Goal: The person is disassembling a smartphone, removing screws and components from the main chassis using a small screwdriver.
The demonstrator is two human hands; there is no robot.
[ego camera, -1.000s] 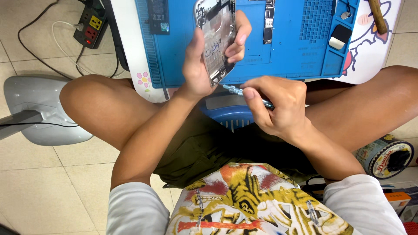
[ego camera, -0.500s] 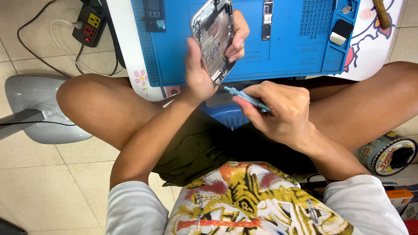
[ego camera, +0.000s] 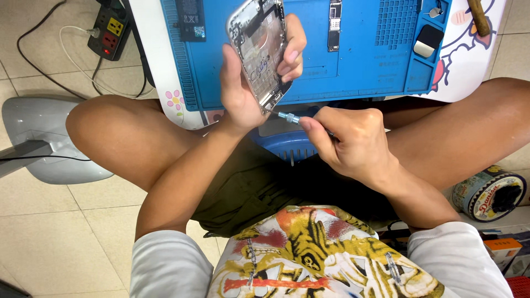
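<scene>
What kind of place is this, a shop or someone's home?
Probably an informal phone-repair spot on a tiled floor: a blue silicone repair mat, an opened silver phone frame in the left hand, a small blue-tipped screwdriver in the right hand.

We lose most of the screwdriver [ego camera: 289, 117] inside the right hand [ego camera: 353, 144]; its tip sits too fine to place against the phone housing [ego camera: 258, 52], whose top corner and left edge the frame and left hand [ego camera: 243, 96] cover

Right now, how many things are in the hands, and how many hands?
Hands: 2, left and right
Phone housings: 1, silver, in the left
Screwdrivers: 1, blue-tipped, in the right
Total: 4
</scene>
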